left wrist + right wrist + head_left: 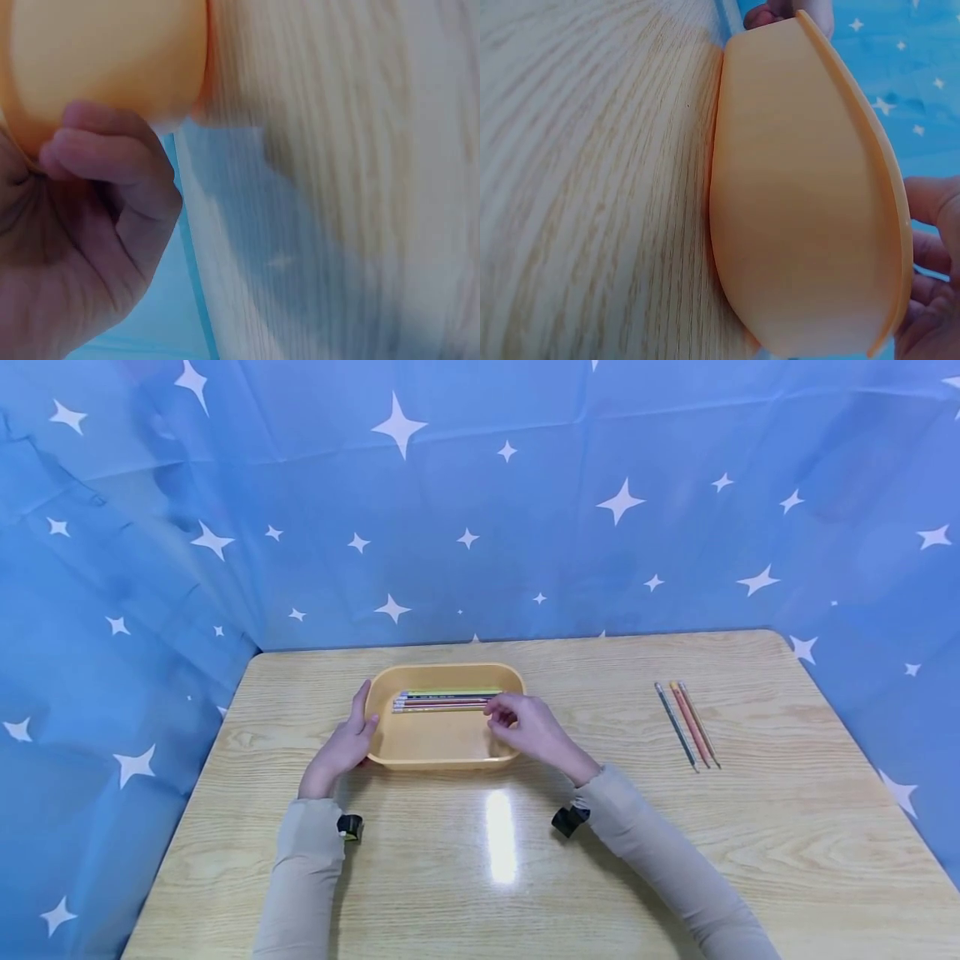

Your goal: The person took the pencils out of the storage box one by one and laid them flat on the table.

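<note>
A pale orange tray [427,745] lies on the table, several pencils [442,702] side by side along its back half. My left hand [347,743] grips the tray's left end; in the left wrist view its fingers curl under the orange wall [105,60]. Over the tray's right side, my right hand [534,727] has bent fingers, with thumb and fingertips at the pencils' right ends. I cannot tell whether it pinches one. In the right wrist view the tray's outer wall [802,187] hides part of that hand [934,285].
On the table's right side lie three more pencils, a dark teal one [677,727], a reddish one [691,725] and a brownish one [701,725]. A blue star-patterned cloth [480,502] hangs behind the wooden table [420,893] and along its sides.
</note>
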A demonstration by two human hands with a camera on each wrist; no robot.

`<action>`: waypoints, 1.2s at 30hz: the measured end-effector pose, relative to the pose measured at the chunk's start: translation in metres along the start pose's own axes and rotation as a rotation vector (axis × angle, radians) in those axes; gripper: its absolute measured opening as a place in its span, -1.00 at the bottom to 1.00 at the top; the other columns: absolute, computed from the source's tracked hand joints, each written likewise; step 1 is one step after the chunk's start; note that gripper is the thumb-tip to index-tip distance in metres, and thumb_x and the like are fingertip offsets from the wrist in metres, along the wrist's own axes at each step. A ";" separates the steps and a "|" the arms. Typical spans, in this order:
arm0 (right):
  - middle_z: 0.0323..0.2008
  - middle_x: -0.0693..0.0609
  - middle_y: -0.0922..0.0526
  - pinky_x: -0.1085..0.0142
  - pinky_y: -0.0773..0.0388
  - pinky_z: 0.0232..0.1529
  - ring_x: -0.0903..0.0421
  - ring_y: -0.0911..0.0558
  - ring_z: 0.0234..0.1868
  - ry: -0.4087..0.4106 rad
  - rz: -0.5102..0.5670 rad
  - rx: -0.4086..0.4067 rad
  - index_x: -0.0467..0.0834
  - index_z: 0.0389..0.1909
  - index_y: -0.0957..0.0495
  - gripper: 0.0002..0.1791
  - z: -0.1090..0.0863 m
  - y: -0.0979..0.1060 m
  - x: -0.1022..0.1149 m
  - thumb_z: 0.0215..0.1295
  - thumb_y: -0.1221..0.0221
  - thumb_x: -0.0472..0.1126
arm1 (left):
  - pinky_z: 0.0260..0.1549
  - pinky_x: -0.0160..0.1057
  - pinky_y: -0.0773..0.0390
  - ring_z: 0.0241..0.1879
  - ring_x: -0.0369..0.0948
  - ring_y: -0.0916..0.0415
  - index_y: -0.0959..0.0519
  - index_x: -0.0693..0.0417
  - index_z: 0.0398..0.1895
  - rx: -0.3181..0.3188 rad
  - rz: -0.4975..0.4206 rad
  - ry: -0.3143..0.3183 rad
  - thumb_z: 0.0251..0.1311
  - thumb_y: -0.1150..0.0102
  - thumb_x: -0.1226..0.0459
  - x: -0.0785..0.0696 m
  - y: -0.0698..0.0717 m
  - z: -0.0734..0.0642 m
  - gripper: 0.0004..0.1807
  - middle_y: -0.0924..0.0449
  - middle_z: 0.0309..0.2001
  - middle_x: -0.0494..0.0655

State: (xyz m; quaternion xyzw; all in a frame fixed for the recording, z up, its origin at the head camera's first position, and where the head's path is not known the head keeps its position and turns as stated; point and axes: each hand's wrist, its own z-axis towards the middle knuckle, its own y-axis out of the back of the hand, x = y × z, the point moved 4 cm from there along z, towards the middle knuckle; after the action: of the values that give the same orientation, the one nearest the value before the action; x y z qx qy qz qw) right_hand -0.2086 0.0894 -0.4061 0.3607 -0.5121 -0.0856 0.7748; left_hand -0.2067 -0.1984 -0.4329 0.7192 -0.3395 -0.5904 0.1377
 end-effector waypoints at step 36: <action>-0.31 0.03 -0.69 0.41 -0.48 -0.45 0.20 -0.54 -0.46 -0.191 -0.219 0.106 -0.21 -0.16 -0.70 -0.82 0.053 -0.041 0.025 0.31 -0.17 -0.28 | -0.60 -0.22 -0.44 -0.71 -0.14 -0.39 0.45 -0.22 0.54 -0.031 0.069 -0.004 0.56 0.50 0.07 0.002 -0.001 -0.005 -0.37 -0.39 -0.69 0.02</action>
State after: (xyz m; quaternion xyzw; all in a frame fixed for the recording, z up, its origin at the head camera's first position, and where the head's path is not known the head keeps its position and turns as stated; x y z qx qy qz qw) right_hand -0.2329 0.0221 -0.4032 0.4451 -0.5450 -0.1764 0.6883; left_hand -0.2017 -0.1999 -0.4332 0.7038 -0.3551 -0.5918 0.1682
